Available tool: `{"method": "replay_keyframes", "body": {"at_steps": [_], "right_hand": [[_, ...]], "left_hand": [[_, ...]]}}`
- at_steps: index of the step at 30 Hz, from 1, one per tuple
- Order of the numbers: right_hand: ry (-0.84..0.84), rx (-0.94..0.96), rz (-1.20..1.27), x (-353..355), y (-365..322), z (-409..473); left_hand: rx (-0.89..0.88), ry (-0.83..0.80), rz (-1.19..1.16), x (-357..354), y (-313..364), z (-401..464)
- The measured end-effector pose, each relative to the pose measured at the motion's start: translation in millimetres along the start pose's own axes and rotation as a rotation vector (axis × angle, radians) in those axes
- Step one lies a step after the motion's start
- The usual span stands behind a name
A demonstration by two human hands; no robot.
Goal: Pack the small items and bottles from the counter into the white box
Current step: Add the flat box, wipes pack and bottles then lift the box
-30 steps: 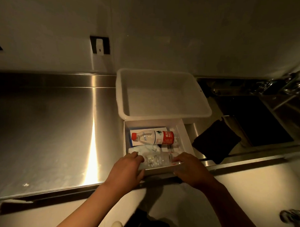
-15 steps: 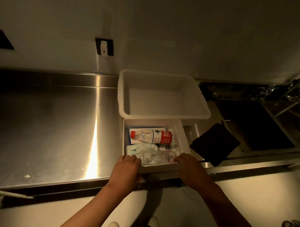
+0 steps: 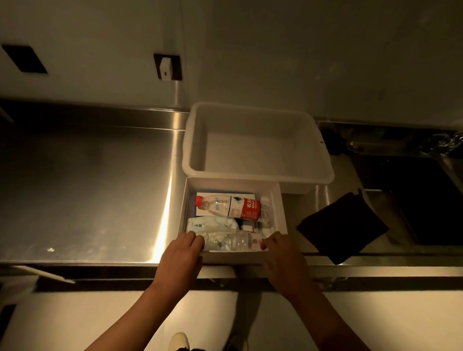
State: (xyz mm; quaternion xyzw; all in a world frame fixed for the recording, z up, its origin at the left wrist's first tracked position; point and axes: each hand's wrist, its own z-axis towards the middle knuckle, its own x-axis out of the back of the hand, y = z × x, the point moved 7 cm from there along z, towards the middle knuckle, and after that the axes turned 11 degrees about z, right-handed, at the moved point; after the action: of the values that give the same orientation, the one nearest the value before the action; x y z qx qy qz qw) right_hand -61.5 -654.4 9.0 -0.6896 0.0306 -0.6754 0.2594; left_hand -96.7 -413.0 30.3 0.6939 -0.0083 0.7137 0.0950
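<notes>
A white box sits at the front edge of the steel counter. Inside lie a red-capped, red-labelled water bottle on a white and blue carton, a pale wrapped packet, and a clear bottle along the near wall. My left hand grips the box's near left corner, fingers over the rim. My right hand grips the near right corner the same way.
An empty white plastic tub stands directly behind the box, touching it. A black cloth lies on the counter to the right. A dark sink with a tap is at the far right. A wall rises behind.
Both hands stay on the box's near corners. The view has tilted up slightly, so the box and hands appear a little lower.
</notes>
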Motion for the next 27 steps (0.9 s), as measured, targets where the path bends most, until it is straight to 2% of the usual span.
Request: {"method": "replay_keyframes", "body": {"at_steps": [7, 27], "right_hand": [[0.008, 0.020, 0.002, -8.4, 5.9, 2.5], [-0.008, 0.140, 0.037, -10.0, -0.7, 1.6]], "left_hand": [[0.057, 0.029, 0.053, -19.7, -2.8, 2.4], [0.009, 0.131, 0.075, -16.6, 2.8, -5.8]]}}
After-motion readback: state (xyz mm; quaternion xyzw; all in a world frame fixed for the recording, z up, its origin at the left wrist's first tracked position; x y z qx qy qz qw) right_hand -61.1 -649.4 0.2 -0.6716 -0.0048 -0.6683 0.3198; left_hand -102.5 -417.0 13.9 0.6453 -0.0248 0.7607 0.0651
